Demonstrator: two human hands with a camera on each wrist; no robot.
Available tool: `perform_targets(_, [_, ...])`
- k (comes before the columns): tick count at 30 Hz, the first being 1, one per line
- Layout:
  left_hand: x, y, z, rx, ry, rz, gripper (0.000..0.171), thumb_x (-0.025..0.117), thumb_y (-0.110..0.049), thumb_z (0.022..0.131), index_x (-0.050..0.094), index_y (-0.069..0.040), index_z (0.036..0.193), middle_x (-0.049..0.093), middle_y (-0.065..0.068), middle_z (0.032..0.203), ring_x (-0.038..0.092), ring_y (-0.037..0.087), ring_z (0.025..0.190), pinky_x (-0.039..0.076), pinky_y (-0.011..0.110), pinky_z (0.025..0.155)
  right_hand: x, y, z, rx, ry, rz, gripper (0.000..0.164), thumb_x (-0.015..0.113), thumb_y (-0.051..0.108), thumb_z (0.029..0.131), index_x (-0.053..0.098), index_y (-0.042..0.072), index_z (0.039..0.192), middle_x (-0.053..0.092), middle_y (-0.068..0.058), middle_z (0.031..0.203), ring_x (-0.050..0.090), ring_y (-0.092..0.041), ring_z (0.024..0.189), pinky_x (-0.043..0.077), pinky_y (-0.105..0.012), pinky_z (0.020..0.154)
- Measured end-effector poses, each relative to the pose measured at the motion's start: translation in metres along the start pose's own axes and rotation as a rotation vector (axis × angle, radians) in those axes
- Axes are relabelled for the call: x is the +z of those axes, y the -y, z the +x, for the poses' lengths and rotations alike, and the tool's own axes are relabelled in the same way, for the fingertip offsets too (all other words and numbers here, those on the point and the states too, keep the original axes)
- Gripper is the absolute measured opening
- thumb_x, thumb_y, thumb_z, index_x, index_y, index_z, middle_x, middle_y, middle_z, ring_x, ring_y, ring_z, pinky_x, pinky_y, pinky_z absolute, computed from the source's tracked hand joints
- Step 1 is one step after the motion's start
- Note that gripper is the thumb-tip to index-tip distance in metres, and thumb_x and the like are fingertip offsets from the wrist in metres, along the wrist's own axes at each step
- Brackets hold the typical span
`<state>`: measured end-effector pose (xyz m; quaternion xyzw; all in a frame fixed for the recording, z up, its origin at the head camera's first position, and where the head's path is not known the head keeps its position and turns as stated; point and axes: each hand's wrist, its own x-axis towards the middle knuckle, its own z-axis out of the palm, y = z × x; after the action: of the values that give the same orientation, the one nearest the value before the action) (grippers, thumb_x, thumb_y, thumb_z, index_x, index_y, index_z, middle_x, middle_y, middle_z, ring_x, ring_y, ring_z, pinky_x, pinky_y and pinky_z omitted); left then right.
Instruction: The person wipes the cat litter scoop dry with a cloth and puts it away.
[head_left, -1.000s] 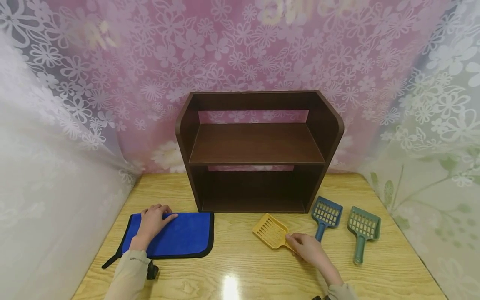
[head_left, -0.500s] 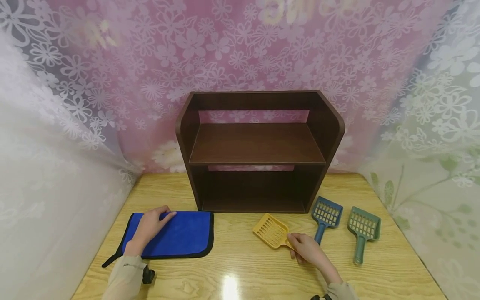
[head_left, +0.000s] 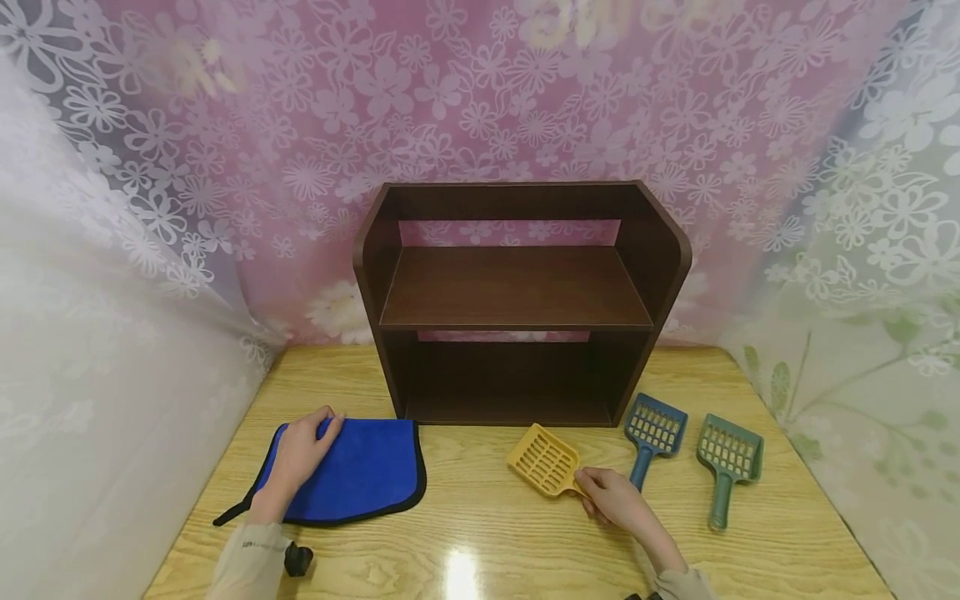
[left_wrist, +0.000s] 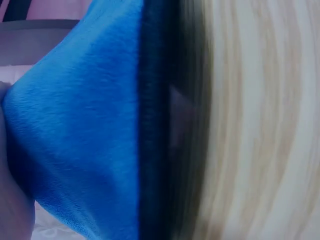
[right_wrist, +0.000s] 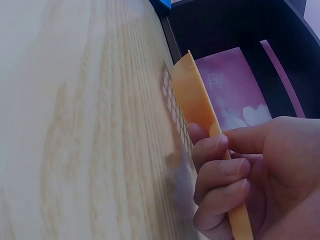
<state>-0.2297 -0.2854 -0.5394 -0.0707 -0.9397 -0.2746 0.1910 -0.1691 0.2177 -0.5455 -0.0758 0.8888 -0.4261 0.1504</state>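
Observation:
At the left of the head view, my left hand pinches the far edge of a folded blue cloth with black trim and a strap. The left wrist view shows the fuzzy cloth bulging upward from the wood, its black border low over the table. Only part of my left hand appears there. My right hand grips the handle of a yellow litter scoop, its slotted head pointing up and left. In the right wrist view the scoop stands edge-on above its shadow, fingers curled round the handle.
A dark brown two-tier shelf stands at the back of the wooden table. To the right lie a blue litter scoop and a green litter scoop. Floral curtains hang behind and at both sides.
The left fingers have closed on the cloth's far edge, and the cloth has lifted and shifted, its left end drawn inward. The yellow scoop has tilted slightly, showing more of its slots.

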Motion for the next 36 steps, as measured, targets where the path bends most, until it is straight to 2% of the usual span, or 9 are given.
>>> perform_targets(7, [-0.007, -0.015, -0.003, 0.027, -0.103, -0.087, 0.026, 0.051, -0.035, 0.094, 0.046, -0.025, 0.07, 0.031, -0.007, 0.052, 0.032, 0.008, 0.044, 0.028, 0.023, 0.046, 0.0, 0.002, -0.002, -0.006, -0.056, -0.013, 0.04, 0.039, 0.033, 0.099, 0.056, 0.005, 0.076, 0.052, -0.006, 0.055, 0.035, -0.008, 0.036, 0.032, -0.024, 0.036])
perform_targets(10, [-0.01, -0.021, -0.003, 0.046, -0.139, -0.115, 0.025, 0.052, -0.032, 0.094, 0.047, -0.024, 0.07, 0.041, -0.008, 0.061, 0.04, 0.009, 0.052, 0.032, 0.023, 0.051, -0.001, 0.004, -0.003, 0.002, -0.072, -0.004, 0.039, 0.04, 0.032, 0.099, 0.055, 0.004, 0.076, 0.052, -0.006, 0.055, 0.036, -0.008, 0.036, 0.033, -0.024, 0.036])
perform_targets(13, [-0.012, -0.027, -0.001, 0.075, -0.163, -0.171, 0.023, 0.054, -0.027, 0.093, 0.05, -0.023, 0.071, 0.054, -0.008, 0.079, 0.053, 0.011, 0.071, 0.039, 0.021, 0.063, -0.001, 0.004, -0.004, 0.008, -0.082, 0.009, 0.039, 0.04, 0.031, 0.099, 0.055, 0.003, 0.077, 0.051, -0.006, 0.056, 0.036, -0.009, 0.036, 0.033, -0.024, 0.036])
perform_targets(17, [-0.015, -0.033, 0.0, 0.077, -0.129, -0.305, 0.026, 0.054, -0.024, 0.093, 0.05, -0.02, 0.068, 0.063, -0.007, 0.101, 0.058, 0.012, 0.096, 0.04, 0.019, 0.076, -0.001, 0.005, -0.005, 0.009, -0.09, 0.017, 0.038, 0.041, 0.032, 0.099, 0.055, 0.003, 0.077, 0.051, -0.006, 0.056, 0.036, -0.009, 0.037, 0.033, -0.024, 0.036])
perform_targets(22, [-0.025, -0.047, -0.001, 0.041, -0.065, -0.52, 0.03, 0.05, -0.016, 0.095, 0.048, -0.012, 0.065, 0.068, 0.003, 0.103, 0.061, 0.013, 0.096, 0.037, 0.02, 0.066, -0.001, 0.004, -0.007, 0.006, -0.086, 0.015, 0.039, 0.041, 0.033, 0.099, 0.055, 0.003, 0.077, 0.051, -0.006, 0.055, 0.036, -0.008, 0.036, 0.033, -0.024, 0.036])
perform_targets(25, [-0.037, -0.062, -0.001, 0.031, -0.033, -0.619, 0.029, 0.048, -0.012, 0.096, 0.052, -0.006, 0.068, 0.068, 0.01, 0.1, 0.061, 0.016, 0.1, 0.04, 0.018, 0.074, -0.001, 0.003, -0.008, 0.007, -0.078, 0.013, 0.04, 0.041, 0.034, 0.098, 0.055, 0.003, 0.077, 0.051, -0.006, 0.056, 0.036, -0.008, 0.036, 0.033, -0.024, 0.037])
perform_targets(28, [-0.047, -0.076, -0.001, 0.006, 0.0, -0.676, 0.028, 0.045, -0.013, 0.097, 0.057, -0.002, 0.074, 0.068, 0.014, 0.1, 0.059, 0.021, 0.106, 0.04, 0.017, 0.085, -0.002, 0.003, -0.009, 0.014, -0.073, 0.017, 0.041, 0.04, 0.035, 0.098, 0.055, 0.003, 0.077, 0.052, -0.006, 0.057, 0.035, -0.008, 0.037, 0.033, -0.024, 0.037])
perform_targets(30, [-0.051, -0.08, 0.0, -0.004, 0.005, -0.706, 0.028, 0.043, -0.013, 0.098, 0.057, 0.001, 0.077, 0.067, 0.018, 0.1, 0.059, 0.025, 0.106, 0.041, 0.017, 0.084, -0.003, 0.003, -0.009, 0.022, -0.067, 0.025, 0.041, 0.04, 0.036, 0.098, 0.055, 0.004, 0.078, 0.052, -0.006, 0.057, 0.035, -0.008, 0.037, 0.033, -0.024, 0.036])
perform_targets(36, [-0.046, -0.071, 0.0, 0.05, -0.039, -0.703, 0.023, 0.04, -0.009, 0.098, 0.052, 0.001, 0.081, 0.062, 0.023, 0.097, 0.059, 0.021, 0.099, 0.042, 0.018, 0.083, -0.005, 0.006, -0.008, 0.044, -0.065, 0.122, 0.041, 0.039, 0.037, 0.099, 0.057, 0.002, 0.085, 0.05, -0.005, 0.057, 0.034, -0.008, 0.038, 0.031, -0.021, 0.036])
